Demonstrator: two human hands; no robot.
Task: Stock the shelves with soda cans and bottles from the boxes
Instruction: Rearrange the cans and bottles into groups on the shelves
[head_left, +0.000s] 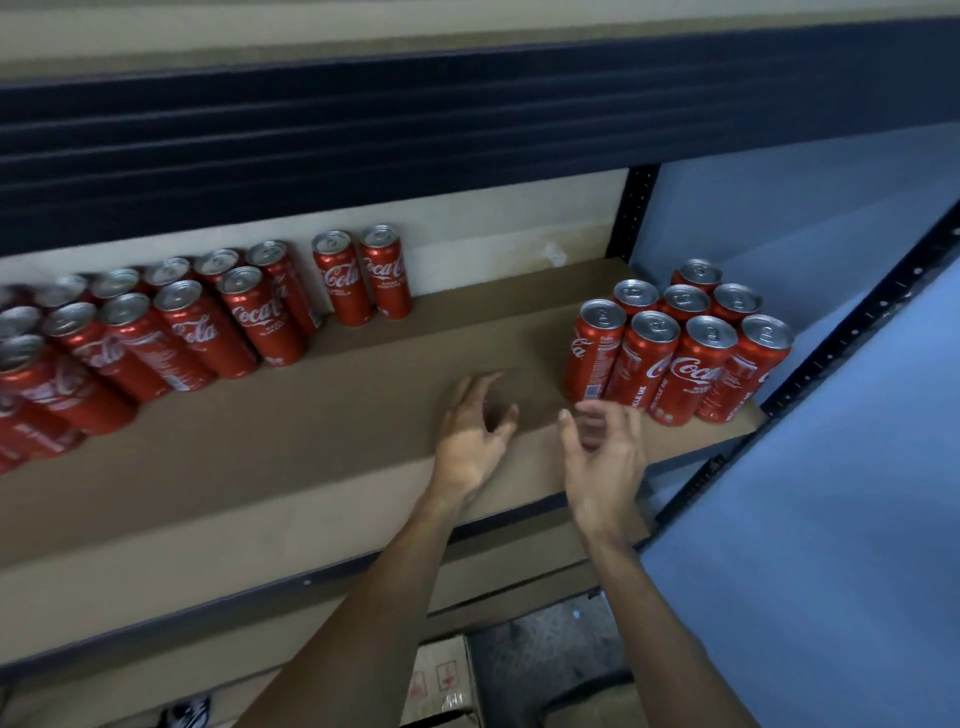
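Observation:
A brown shelf board (322, 426) carries red cola cans. Several stand in rows at the left (171, 332), two stand apart at the back (363, 275), and a tight cluster (680, 343) fills the right end. My left hand (475, 431) hovers over the bare middle of the shelf, fingers loosely curved and empty. My right hand (602, 452) is beside it, just left of and in front of the right cluster, fingers relaxed and holding nothing.
A dark metal upright (631, 213) stands at the back and another post (852, 332) runs along the right end beside a blue wall (831, 493). A dark upper shelf rail (415, 130) hangs overhead. Below, a cardboard box (441, 680) sits on the floor.

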